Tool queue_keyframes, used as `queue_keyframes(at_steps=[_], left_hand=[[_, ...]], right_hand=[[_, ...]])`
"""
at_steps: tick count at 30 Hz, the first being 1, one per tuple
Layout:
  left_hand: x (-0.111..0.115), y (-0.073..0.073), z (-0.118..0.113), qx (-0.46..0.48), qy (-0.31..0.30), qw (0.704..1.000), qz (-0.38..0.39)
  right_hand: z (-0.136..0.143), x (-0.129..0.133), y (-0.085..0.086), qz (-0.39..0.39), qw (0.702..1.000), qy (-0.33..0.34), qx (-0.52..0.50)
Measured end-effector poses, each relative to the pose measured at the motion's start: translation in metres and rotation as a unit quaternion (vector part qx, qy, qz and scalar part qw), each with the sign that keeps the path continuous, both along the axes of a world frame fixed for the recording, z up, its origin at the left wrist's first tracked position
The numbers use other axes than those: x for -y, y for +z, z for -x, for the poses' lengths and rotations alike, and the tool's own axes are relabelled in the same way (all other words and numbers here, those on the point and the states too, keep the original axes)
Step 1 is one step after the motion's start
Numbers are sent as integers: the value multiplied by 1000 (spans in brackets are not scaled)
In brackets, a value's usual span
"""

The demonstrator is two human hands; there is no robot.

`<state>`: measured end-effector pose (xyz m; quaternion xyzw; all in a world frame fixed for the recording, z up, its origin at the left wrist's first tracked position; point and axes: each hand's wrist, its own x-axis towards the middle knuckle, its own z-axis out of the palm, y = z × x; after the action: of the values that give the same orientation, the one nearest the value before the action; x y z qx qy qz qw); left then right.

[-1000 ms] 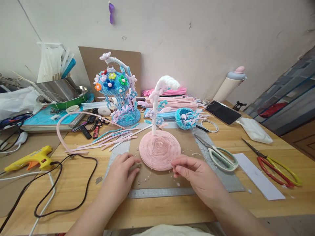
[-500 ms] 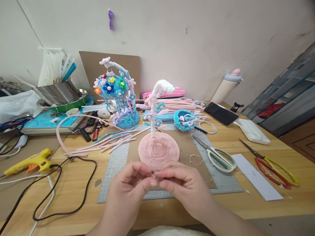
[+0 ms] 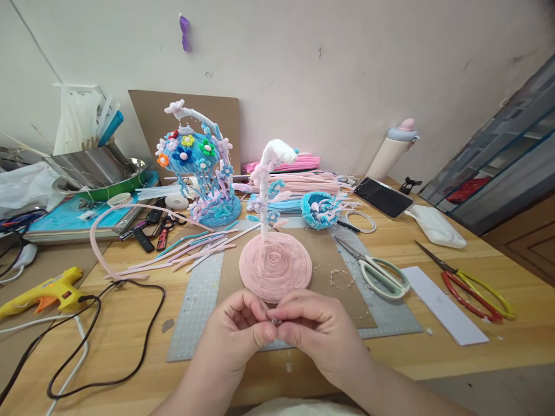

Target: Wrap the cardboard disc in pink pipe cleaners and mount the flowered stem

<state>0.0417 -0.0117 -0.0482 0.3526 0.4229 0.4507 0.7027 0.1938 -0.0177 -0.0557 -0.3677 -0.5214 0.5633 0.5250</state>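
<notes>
My left hand (image 3: 245, 326) and my right hand (image 3: 314, 329) meet fingertip to fingertip at the near edge of a round pink coiled base (image 3: 275, 267). Pinched between both hands is a tiny clear bead piece (image 3: 273, 320), mostly hidden by the fingers. From the base's back rises a white wrapped stem (image 3: 264, 202) with a curved top and pastel flowers. A ring of small beads (image 3: 342, 279) lies on the brown cardboard (image 3: 321, 248), right of the base.
A blue flowered lamp-like craft (image 3: 195, 153) stands behind, left of a small blue jellyfish shape (image 3: 321, 209). Green-handled scissors (image 3: 385, 277), red-yellow scissors (image 3: 477, 294) and a phone (image 3: 384, 197) lie right. A yellow glue gun (image 3: 47, 292) with looping cables lies left.
The view has shifted slightly, so the tabletop things appear further left. My fingertips have closed in on each other around the tiny bead piece, which shows a little more clearly.
</notes>
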Motion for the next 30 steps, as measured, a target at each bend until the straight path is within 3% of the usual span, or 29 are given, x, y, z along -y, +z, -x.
queue_keyframes(at_steps=[7, 13, 15, 19, 23, 27, 30], left_hand=[[0, -11, 7, 112, -120, 986, 36], [3, -10, 13, 35, -166, 982, 82], [4, -9, 12, -6, -171, 983, 73], [2, -8, 8, -77, -119, 990, 21], [-1, -6, 5, -120, -111, 986, 24], [-1, -2, 3, -65, -121, 990, 8], [2, -3, 1, 11, -106, 993, 53]], right_hand=[[-1, 4, -5, 64, 993, 80, -56], [1, 6, -6, 136, 977, 135, -91], [1, 5, -6, 140, 978, 125, -93], [-2, 0, -3, 154, 984, 65, -57], [-3, -4, -2, 179, 983, 7, -42], [-3, -4, -4, 192, 980, -21, -42], [-3, -4, -6, 187, 980, -43, -49]])
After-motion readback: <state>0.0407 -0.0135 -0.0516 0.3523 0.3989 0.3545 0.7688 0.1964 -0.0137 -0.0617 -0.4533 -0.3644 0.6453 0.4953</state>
